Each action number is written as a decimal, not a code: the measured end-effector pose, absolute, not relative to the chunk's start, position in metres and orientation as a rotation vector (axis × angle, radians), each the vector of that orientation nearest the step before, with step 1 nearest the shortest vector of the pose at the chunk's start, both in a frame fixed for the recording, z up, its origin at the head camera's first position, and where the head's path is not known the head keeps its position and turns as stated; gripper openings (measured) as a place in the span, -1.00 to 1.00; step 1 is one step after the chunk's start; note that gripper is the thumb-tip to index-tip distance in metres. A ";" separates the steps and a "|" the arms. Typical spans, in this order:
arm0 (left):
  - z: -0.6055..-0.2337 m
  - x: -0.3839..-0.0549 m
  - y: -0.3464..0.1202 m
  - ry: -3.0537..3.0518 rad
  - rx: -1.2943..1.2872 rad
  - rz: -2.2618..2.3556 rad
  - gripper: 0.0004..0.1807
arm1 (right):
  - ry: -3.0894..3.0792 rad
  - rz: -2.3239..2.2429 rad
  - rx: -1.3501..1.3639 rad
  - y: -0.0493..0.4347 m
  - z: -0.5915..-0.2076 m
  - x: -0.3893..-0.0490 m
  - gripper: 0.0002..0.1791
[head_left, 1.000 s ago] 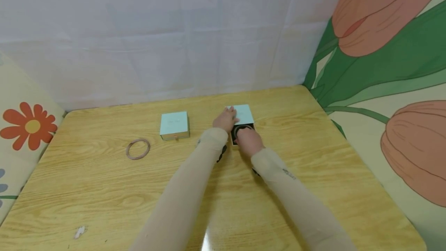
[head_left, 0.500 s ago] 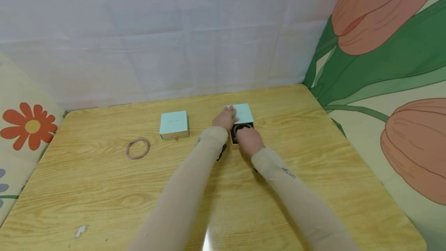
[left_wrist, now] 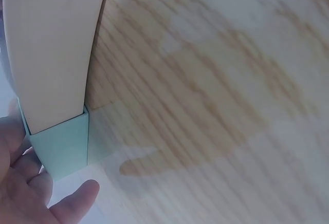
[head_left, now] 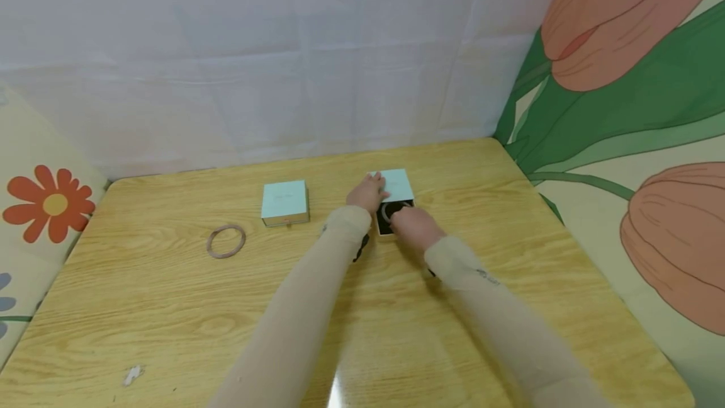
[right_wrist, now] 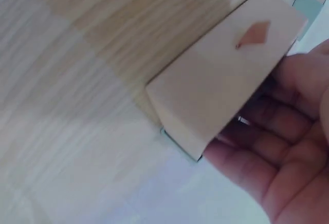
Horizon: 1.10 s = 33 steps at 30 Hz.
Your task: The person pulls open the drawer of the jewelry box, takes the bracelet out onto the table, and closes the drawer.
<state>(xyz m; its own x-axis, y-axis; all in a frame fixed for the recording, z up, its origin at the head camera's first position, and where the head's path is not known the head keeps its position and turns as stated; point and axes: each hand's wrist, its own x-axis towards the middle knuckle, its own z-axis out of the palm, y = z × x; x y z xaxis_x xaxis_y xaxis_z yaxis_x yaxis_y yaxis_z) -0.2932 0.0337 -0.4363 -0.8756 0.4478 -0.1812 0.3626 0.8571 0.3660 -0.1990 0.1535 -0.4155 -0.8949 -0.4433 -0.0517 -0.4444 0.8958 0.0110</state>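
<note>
A pale-blue drawer box (head_left: 392, 184) is on the table, its black-lined drawer (head_left: 385, 227) pulled out toward the person. My left hand (head_left: 367, 194) holds the box's sleeve from the left; in the left wrist view the fingers bend against the blue sleeve (left_wrist: 61, 147) and one finger stands apart from it. Inside the drawer shows a greyish bangle (head_left: 387, 211). My right hand (head_left: 418, 228) reaches over the drawer's front right, bent fingertips overlapping the bangle. In the right wrist view, fingers (right_wrist: 257, 152) dip past the rim of the cream drawer front (right_wrist: 211, 75); their tips are hidden.
To the left stands another pale-blue box (head_left: 285, 200), its drawer pushed in. A second, pinkish-brown bangle (head_left: 226, 255) lies on the wooden table (head_left: 170, 313) left of that box. A white cloth (head_left: 238, 80) hangs behind the table. Printed flower cloths (head_left: 600, 143) flank both sides.
My right hand and forearm have shifted to the right, uncovering more of the bangle and drawer. The left hand and both boxes stay in place.
</note>
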 end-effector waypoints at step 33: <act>-0.437 -0.294 0.035 2.802 0.652 0.451 -0.44 | 3.106 -0.553 -0.691 0.189 -0.407 -0.196 -0.69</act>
